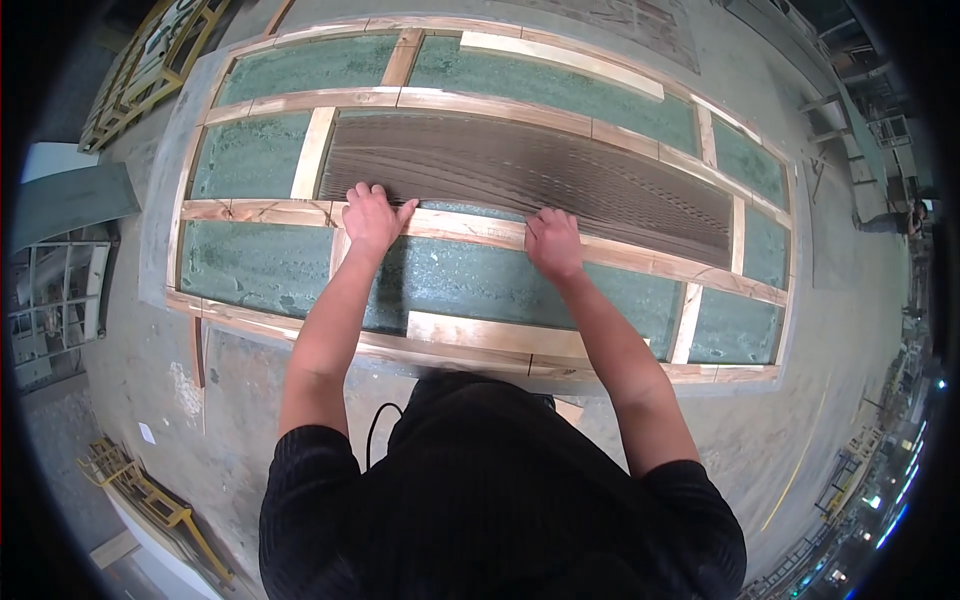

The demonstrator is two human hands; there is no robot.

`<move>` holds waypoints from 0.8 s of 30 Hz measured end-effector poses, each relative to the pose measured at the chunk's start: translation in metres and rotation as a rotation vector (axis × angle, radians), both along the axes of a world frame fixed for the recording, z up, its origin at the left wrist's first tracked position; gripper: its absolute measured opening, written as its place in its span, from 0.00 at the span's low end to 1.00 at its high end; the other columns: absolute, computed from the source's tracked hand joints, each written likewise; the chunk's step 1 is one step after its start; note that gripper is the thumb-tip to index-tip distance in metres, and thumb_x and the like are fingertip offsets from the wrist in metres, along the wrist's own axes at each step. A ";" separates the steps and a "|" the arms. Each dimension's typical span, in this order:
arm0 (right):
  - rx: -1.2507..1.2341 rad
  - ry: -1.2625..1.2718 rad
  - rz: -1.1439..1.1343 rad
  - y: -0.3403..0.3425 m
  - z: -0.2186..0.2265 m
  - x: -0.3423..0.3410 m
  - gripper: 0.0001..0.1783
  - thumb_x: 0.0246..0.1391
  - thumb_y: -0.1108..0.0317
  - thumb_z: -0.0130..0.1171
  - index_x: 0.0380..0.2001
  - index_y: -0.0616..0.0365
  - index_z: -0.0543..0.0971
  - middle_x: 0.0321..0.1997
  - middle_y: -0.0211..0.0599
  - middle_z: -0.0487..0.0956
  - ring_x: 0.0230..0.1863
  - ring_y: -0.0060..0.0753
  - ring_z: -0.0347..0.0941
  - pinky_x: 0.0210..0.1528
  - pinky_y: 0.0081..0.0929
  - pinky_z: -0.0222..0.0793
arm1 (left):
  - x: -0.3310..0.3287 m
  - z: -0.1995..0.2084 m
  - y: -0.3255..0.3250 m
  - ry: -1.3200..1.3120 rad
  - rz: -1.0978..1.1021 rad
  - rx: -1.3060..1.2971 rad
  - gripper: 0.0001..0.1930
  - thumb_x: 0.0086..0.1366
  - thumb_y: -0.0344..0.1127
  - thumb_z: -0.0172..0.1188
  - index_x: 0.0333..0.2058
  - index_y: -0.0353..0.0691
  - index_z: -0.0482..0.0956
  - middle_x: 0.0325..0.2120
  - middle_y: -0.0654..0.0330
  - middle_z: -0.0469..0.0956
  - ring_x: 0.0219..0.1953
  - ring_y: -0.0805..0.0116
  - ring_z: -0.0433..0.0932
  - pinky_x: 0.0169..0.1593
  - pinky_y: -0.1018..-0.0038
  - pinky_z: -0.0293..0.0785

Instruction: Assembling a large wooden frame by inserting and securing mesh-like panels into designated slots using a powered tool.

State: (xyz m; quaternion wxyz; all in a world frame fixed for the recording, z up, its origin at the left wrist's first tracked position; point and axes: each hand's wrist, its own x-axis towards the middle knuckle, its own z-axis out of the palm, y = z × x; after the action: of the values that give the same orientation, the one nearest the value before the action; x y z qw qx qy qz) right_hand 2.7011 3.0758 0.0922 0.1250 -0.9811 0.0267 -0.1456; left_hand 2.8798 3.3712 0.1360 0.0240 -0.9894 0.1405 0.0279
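Note:
A brown honeycomb paper core sheet [520,168] lies in the long middle bay of a wooden frame [290,101]. Its ridged near edge runs beside a wooden rail [460,226], with a narrow green gap showing between them. My left hand [370,217] is at the left part of that edge, fingers bent over it and thumb out to the right. Farther right, my right hand [553,243] has its fingers curled on the same edge, above the rail. The fingertips of both hands are partly hidden. Green panel surface [490,275] shows through the other bays.
A loose pale board [560,64] lies along the frame's far side, and another [480,331] along the near side. Yellow metal racks [150,75] stand at the far left. Below the near left corner a wooden strip [197,350] sticks out over the concrete floor [240,400].

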 end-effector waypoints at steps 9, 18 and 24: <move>0.022 0.016 0.007 0.003 0.002 0.004 0.09 0.60 0.64 0.63 0.41 0.52 0.87 0.39 0.30 0.78 0.45 0.40 0.74 0.49 0.43 0.66 | 0.009 -0.001 0.004 0.025 -0.035 0.032 0.40 0.62 0.75 0.60 0.48 0.38 0.84 0.49 0.52 0.76 0.54 0.52 0.75 0.51 0.57 0.81; -0.026 -0.067 0.019 0.004 0.002 -0.001 0.07 0.62 0.64 0.60 0.32 0.50 0.85 0.38 0.30 0.77 0.43 0.40 0.73 0.46 0.44 0.64 | 0.012 0.005 0.007 0.057 -0.078 0.026 0.39 0.64 0.72 0.61 0.48 0.36 0.83 0.49 0.50 0.77 0.56 0.51 0.76 0.51 0.57 0.81; -0.056 -0.054 0.005 0.008 0.004 -0.002 0.08 0.62 0.62 0.60 0.31 0.50 0.85 0.38 0.30 0.78 0.44 0.40 0.73 0.47 0.46 0.64 | 0.010 0.004 0.011 0.039 -0.088 -0.002 0.38 0.65 0.71 0.61 0.46 0.34 0.82 0.48 0.49 0.77 0.55 0.50 0.76 0.51 0.57 0.83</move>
State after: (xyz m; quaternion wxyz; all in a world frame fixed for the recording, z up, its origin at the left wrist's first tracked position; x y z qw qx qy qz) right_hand 2.6995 3.0837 0.0957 0.0984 -0.9800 0.0169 -0.1723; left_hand 2.8899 3.3825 0.1396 0.0215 -0.9816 0.1843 0.0461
